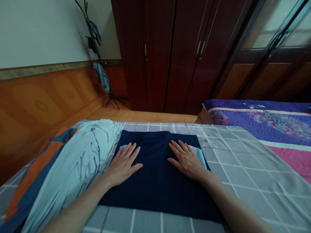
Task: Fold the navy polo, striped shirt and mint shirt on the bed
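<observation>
A dark navy cloth [155,177], roughly rectangular and mostly smooth, lies flat on a grey checked bedsheet [146,224]. My left hand [123,165] rests palm down on its left part, fingers spread. On the right part lies my right hand [187,160], also palm down with fingers apart. Neither hand grips anything. A white and light-blue patch [200,155] shows beside my right hand, and a small pale bit peeks out by the fingertips of my left hand.
Left of the navy cloth, a crumpled pale-green cloth [92,146] lies beside an orange and blue one [36,171]. Beyond the bed stand a coat rack [110,91] and a dark red wardrobe [168,55]. A purple and pink bedcover [273,122] is at right.
</observation>
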Motion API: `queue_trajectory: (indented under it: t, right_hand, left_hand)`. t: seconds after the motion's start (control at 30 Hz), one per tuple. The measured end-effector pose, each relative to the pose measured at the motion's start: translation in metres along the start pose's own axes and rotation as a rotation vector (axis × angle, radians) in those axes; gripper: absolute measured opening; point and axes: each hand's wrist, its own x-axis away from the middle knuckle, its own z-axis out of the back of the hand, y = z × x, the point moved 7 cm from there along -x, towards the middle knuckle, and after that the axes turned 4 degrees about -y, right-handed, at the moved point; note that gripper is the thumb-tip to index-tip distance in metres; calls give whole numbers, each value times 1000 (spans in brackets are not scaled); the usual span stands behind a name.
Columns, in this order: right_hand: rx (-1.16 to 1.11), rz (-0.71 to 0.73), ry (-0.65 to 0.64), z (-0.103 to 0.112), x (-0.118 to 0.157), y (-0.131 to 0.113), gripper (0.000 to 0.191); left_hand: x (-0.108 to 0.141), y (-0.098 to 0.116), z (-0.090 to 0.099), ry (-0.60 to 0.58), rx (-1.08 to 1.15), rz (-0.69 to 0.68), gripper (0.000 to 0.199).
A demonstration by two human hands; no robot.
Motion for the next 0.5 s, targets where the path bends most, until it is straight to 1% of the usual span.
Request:
queue_trajectory:
  t: [0.07,0.13,0.2,0.27,0.3,0.37,0.43,0.5]
  right_hand:
    - [3,6,-2,-1,0,-1,60]
    - [5,8,-10,-3,-1,0,61]
    - [6,8,-15,-4,-1,2,61]
    - [3,13,-15,-3,-1,2,61]
    - [1,11,-15,-1,0,1,62]
    - [-7,7,-24,1,2,-8,65]
    - [-23,33,-38,4,6,-26,67]
    - [-53,109,-53,5,11,-50,67]
  left_hand:
    - [-4,-13,-1,9,-2,68,62]
    - [-7,-21,1,24,-10,120,61]
    - [-9,-23,4,35,-22,158,61]
    - [-8,-19,11,76,-39,185,57]
    - [-7,-13,15,101,-39,168,54]
    - [-4,7,21,127,-6,54,47]
    - [1,30,22,112,58,-97,44]
    - [4,46,17,80,98,-175,46]
